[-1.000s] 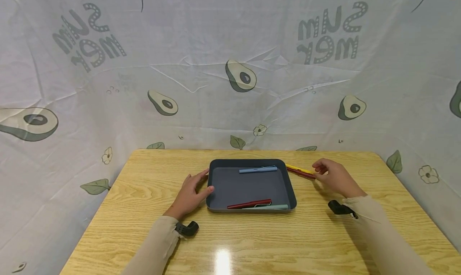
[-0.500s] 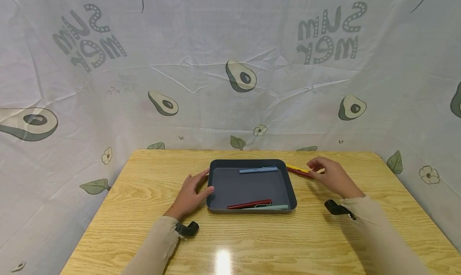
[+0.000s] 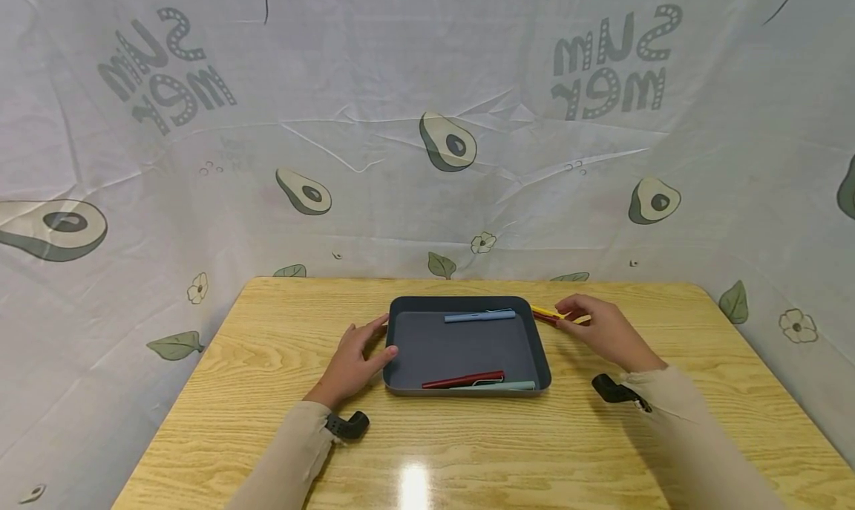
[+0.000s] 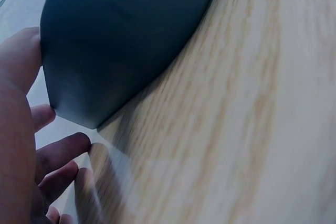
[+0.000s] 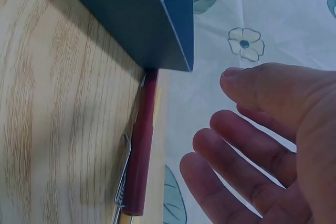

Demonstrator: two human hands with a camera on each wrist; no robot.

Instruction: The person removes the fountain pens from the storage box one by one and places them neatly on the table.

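My left hand [image 3: 356,363] rests at the left end of the dark tray [image 3: 434,347], fingers straight and spread, with the thumb at the rim. My right hand [image 3: 601,328] is over the outer ends of two pens beside the tray, a yellow pen [image 3: 546,312] and a dark red pen [image 5: 139,166]; its fingers bend loosely, the thumb stands apart from them, and I hold nothing in it. Both pens lie on the table [image 3: 267,436], side by side, their inner ends close against the tray's right wall (whether they touch it I can't tell). The dark red one shows its metal clip. Inside the tray, a blue pen [image 3: 479,316] lies near the far wall, while a second red pen [image 3: 454,381] and a pale green pen [image 3: 513,385] lie along the near wall. Behind the table hangs a pale cloth [image 3: 374,64] printed with avocados.
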